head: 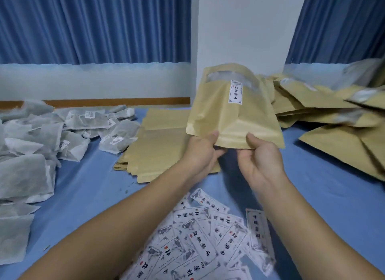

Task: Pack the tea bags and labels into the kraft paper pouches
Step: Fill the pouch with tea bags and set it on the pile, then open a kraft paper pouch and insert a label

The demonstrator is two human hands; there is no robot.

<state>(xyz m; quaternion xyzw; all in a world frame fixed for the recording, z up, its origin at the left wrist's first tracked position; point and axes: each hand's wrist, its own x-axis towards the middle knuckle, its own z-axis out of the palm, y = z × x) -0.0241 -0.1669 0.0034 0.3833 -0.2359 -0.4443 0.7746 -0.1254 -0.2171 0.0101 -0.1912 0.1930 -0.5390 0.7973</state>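
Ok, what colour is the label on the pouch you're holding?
White with black characters: the label on the pouch, head view.

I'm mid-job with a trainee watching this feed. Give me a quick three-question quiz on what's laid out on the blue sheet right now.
1. True or false: the left hand and the right hand both pinch the held pouch along its near edge.
2. Pick one: the loose tea bags lie A) left of the flat pouch stack, B) right of it, C) under the forearms.
3. Fill in: the white label on the held pouch overlaps its clear ____.

Key: 1 true; 2 A; 3 window.
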